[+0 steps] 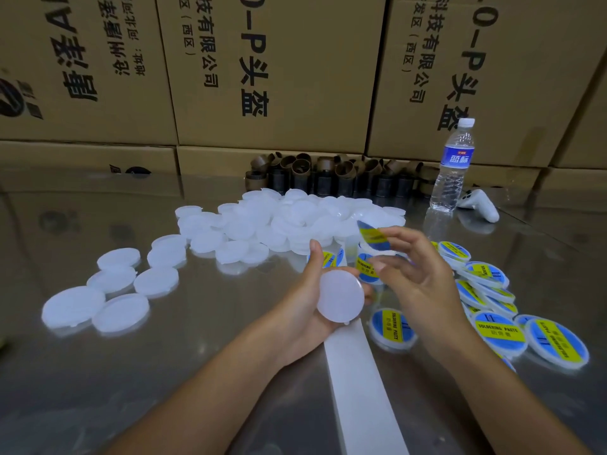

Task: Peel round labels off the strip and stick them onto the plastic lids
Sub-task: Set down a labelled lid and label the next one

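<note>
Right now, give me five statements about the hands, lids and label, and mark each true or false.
1. The left hand holds a blank plastic lid. True.
2. The right hand is empty. False: it pinches a round label.
3. The held lid already carries a label. False: its visible face is bare.
4. The labelled lids lie on the person's right. True.
5. The water bottle lies on its side. False: it stands upright.

water bottle [452, 165], cardboard boxes [269, 67]
</note>
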Tool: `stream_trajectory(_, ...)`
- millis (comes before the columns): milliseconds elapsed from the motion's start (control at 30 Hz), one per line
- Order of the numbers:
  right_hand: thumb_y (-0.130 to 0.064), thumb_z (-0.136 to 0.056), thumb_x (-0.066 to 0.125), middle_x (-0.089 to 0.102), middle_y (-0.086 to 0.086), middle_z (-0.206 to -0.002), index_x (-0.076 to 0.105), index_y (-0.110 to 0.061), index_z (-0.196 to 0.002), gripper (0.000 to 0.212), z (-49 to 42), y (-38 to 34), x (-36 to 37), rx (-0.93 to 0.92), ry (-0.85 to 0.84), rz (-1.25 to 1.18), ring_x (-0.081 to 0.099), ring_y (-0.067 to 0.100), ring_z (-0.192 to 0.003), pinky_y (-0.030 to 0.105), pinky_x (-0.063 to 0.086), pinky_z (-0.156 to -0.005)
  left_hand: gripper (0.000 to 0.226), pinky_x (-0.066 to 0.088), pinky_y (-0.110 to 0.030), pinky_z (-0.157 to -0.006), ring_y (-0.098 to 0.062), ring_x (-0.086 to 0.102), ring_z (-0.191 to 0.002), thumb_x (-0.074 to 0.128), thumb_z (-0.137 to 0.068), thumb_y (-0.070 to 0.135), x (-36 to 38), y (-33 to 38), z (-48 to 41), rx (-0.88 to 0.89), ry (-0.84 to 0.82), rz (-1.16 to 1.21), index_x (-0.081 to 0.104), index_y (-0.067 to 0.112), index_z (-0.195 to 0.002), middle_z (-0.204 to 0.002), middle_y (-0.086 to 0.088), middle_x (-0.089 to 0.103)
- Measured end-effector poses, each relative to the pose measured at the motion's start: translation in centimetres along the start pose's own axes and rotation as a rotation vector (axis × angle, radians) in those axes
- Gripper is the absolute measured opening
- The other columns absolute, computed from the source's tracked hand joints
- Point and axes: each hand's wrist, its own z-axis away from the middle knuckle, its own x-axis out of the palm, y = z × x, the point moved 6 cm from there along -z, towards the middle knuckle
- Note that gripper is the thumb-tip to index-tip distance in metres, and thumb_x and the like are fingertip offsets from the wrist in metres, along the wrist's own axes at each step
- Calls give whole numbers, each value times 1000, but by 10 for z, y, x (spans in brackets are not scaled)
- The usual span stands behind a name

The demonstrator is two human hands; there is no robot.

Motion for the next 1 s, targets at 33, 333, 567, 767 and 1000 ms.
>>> stream_trajectory(33, 11, -86, 56, 60, 2, -106, 58, -29, -101, 43, 0, 0, 2, 25, -30, -60, 66, 11, -84, 16, 51, -67, 73, 40, -30, -73, -19, 62, -64, 26, -83, 71, 0, 0, 0, 0, -20, 18, 69, 13, -73, -71, -9, 65)
stream_trajectory(333, 12, -86, 48, 66, 1, -79, 63, -28, -96, 44, -2, 4, 3, 88, -59, -206, 57, 14, -68, 23, 48, -64, 81, 51, -23, -64, -17, 61, -65, 16, -89, 68, 5, -1, 0, -19, -86, 31, 77, 18, -74, -71, -7, 64)
stream_trajectory(567, 10, -90, 46, 72, -10, -78, 71, -22, -86, 41, 4, 0, 18, 83, -231, -131, 65, 2, -74, 14, 49, -65, 68, 50, -28, -90, -12, 68, -98, 19, -91, 64, 0, -3, -2, -8, -58, -61, 64, 18, -112, -106, -2, 72)
stream_trajectory(767, 4, -90, 54, 60, 6, -84, 71, -33, -88, 41, 9, 1, 23, -25, -261, 129, 53, 14, -75, 36, 48, -67, 67, 55, -26, -83, -15, 65, -108, 26, -91, 62, -1, -6, -4, -8, -52, -55, 61, 12, -117, -115, -5, 69)
stream_trajectory(1000, -2, -93, 51, 47, -9, -83, 65, -34, -93, 35, 11, -1, 25, -87, -287, 265, 48, 15, -81, 49, 48, -72, 73, 55, -29, -86, -17, 68, -101, 14, -95, 61, -4, -7, -6, -19, -42, -31, 65, 10, -109, -106, -9, 72)
